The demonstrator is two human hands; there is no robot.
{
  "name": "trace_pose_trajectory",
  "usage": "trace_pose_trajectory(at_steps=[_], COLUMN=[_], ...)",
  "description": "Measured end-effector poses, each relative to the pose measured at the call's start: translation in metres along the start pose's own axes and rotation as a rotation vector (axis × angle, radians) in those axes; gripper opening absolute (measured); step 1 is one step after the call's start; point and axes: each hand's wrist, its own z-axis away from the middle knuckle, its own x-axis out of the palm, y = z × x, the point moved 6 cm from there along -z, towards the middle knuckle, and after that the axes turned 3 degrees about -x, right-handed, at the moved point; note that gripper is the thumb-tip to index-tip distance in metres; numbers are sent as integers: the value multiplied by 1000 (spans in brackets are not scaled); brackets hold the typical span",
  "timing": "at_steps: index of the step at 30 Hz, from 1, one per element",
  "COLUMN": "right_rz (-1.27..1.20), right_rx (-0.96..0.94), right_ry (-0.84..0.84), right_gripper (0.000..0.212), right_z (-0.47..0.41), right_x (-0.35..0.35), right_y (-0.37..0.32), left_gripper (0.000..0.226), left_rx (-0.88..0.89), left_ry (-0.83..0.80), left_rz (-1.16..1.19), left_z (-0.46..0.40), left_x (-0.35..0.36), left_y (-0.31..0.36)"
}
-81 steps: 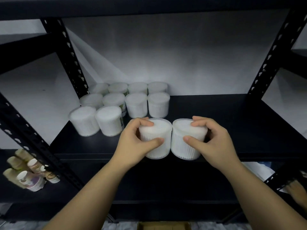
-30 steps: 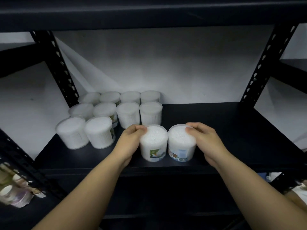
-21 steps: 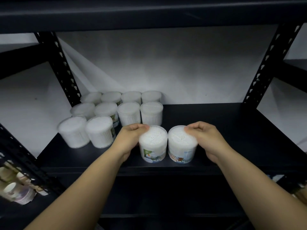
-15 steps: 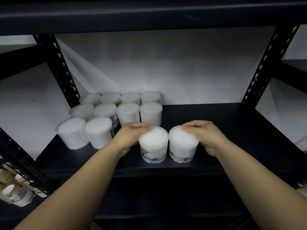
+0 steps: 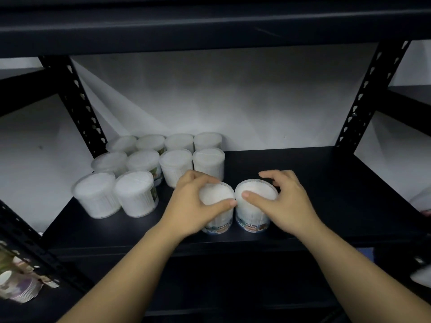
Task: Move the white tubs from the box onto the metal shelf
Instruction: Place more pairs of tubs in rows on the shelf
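The left hand (image 5: 191,203) grasps the left tub (image 5: 218,207) from above, its fingers curled over the far rim and its thumb pressed on the near rim. The right hand (image 5: 282,201) holds the right tub (image 5: 255,206) in the same way, with the thumb on the near rim of the lid; its fingers arch over the far side, but I cannot tell if they all touch. The two tubs stand upright and touch each other, close to the front edge of the metal shelf (image 5: 326,183), about at the middle of its width. I judge that the step in hand is the placing: both tubs seem already set down, and the labels with "COTTON BUDS" face forward. The next move probably calls for a push toward the back and the left, so that they join the stored tubs (image 5: 161,166), which stand in rows from the back left corner, and then for letting go. The tubs are short round cylinders of clear, thin plastic with fine ribbed walls and flat lids, filled with white buds. The shelf is dark, smooth and matt, and the upright post (image 5: 370,89) has keyhole slots. The box is not in view.
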Motion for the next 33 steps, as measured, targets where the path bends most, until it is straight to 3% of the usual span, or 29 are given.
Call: trace_pose_trajectory(at_steps=[3,20,33], right_rz=[63,-39,-22], right_rx=[1,-104,-47], right_ry=[-19,-118,-14], right_gripper=[76,73,72], right_z=[7,-5,-32], right_x=[9,2,-61], right_y=[3,24,84], left_gripper=[74,47,71], left_rx=[-6,161,179], left_ry=[18,-85,-151], left_rz=[-33,55,45], left_z=[4,-13,-73], left_x=[11,26,104], left_y=[0,1,42])
